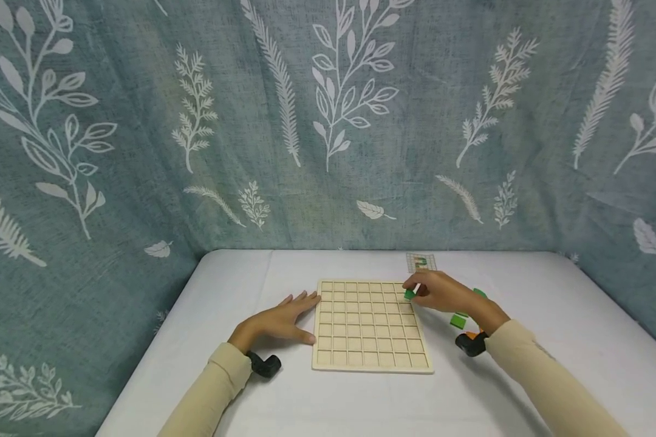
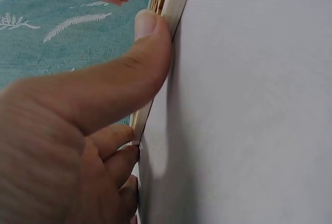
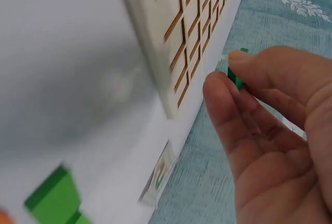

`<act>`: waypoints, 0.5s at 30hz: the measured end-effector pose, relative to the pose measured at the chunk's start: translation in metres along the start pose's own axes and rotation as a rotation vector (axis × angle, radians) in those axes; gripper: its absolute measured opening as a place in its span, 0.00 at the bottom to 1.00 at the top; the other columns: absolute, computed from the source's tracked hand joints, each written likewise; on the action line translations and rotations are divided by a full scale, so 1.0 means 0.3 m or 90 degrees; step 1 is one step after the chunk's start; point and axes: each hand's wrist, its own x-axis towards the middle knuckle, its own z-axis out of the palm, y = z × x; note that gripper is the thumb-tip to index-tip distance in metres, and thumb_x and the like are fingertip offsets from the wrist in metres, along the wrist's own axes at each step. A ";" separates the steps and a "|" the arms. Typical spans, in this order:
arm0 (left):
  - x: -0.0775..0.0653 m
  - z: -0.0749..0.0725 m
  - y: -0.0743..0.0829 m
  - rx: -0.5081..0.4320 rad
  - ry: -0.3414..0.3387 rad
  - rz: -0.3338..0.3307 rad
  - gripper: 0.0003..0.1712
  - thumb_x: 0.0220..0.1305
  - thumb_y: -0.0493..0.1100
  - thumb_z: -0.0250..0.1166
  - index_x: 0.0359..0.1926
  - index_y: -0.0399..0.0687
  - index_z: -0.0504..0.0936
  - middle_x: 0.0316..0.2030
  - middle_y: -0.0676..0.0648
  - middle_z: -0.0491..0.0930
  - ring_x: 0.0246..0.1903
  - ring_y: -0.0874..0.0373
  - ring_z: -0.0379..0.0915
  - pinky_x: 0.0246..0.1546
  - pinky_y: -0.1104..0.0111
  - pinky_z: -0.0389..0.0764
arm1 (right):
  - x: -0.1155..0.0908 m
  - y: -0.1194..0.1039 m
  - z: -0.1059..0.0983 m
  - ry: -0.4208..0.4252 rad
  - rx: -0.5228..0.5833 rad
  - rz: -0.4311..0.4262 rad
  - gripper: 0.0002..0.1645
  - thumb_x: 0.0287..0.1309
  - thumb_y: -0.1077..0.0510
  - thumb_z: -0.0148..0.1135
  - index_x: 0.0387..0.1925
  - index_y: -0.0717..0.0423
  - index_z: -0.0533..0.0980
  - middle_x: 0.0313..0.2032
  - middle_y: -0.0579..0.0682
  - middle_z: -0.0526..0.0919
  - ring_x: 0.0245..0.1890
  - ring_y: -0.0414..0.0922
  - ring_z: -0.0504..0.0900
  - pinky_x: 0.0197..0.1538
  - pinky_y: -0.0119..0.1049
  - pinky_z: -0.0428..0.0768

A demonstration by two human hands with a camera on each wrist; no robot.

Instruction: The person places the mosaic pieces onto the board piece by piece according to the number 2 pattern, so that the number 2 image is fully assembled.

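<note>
A pale wooden board [image 1: 369, 325] with a grid of square recesses lies on the white table. My left hand [image 1: 287, 320] rests at its left edge, fingers spread and fairly straight; in the left wrist view the thumb [image 2: 148, 42] touches the board's side. Over the far right corner of the board, my right hand [image 1: 440, 293] pinches a small green tile [image 1: 409, 294] between thumb and fingers. The right wrist view has this green tile [image 3: 236, 76] at the fingertips, raised off the board, mostly covered by the fingers.
Several green pieces [image 1: 458, 321] and an orange piece [image 1: 472, 334] lie right of the board, partly behind the right forearm. A small printed card [image 1: 421, 262] with a grid pattern is beyond the board's far right corner. A leaf-patterned curtain [image 1: 339, 200] hangs behind the table.
</note>
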 end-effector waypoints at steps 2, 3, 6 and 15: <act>0.001 -0.002 0.002 0.002 0.001 0.000 0.59 0.57 0.62 0.71 0.80 0.48 0.49 0.80 0.45 0.45 0.80 0.47 0.34 0.80 0.50 0.34 | 0.022 -0.007 0.008 -0.002 0.003 0.004 0.18 0.62 0.66 0.65 0.54 0.66 0.79 0.48 0.58 0.83 0.42 0.46 0.86 0.44 0.34 0.85; 0.000 -0.003 0.003 0.002 0.003 -0.002 0.59 0.57 0.62 0.71 0.80 0.49 0.49 0.80 0.45 0.45 0.80 0.47 0.34 0.80 0.49 0.34 | 0.034 -0.010 0.013 -0.003 0.005 0.006 0.19 0.61 0.65 0.66 0.54 0.66 0.79 0.48 0.58 0.83 0.42 0.46 0.86 0.44 0.35 0.86; -0.002 -0.005 0.004 0.003 0.002 -0.010 0.59 0.57 0.62 0.71 0.80 0.50 0.49 0.80 0.46 0.44 0.80 0.48 0.33 0.80 0.50 0.33 | 0.070 -0.019 0.029 -0.010 0.016 0.013 0.19 0.62 0.65 0.66 0.54 0.66 0.79 0.47 0.56 0.84 0.43 0.48 0.86 0.45 0.35 0.86; -0.002 0.008 -0.002 -0.002 0.003 -0.005 0.59 0.57 0.63 0.71 0.80 0.50 0.49 0.80 0.46 0.44 0.80 0.48 0.33 0.80 0.49 0.33 | 0.138 -0.029 0.078 -0.014 0.019 0.000 0.19 0.62 0.66 0.66 0.54 0.66 0.79 0.43 0.56 0.81 0.43 0.49 0.86 0.45 0.36 0.86</act>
